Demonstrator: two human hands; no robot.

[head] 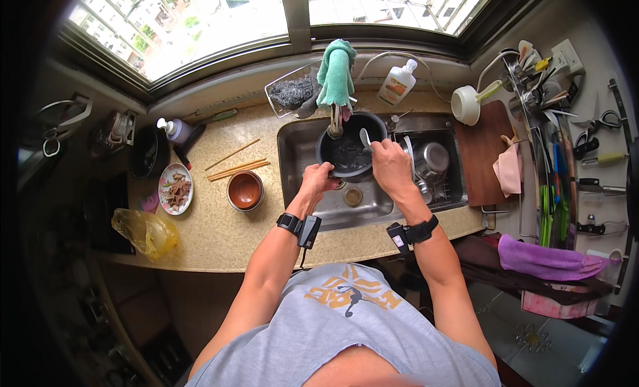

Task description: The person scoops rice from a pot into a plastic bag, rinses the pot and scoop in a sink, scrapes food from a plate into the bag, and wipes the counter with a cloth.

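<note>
A dark round pot (344, 154) is held over the left bowl of the steel sink (319, 212), under the faucet (335, 127), with some water inside. My left hand (318, 179) grips the pot's near-left rim. In my right hand (392, 164) is a pale spoon (365, 137), its bowl end over the pot. A green cloth (337, 72) drapes over the faucet. Below the pot, the round drain (353, 196) shows in the sink.
Left on the counter are stacked bowls (245, 191), chopsticks (238, 169), a plate of food scraps (175, 189) and a yellow plastic bag (145, 233). Right are metal pots (432, 160) in a rack and a wooden cutting board (483, 154). A white bottle (398, 83) stands behind.
</note>
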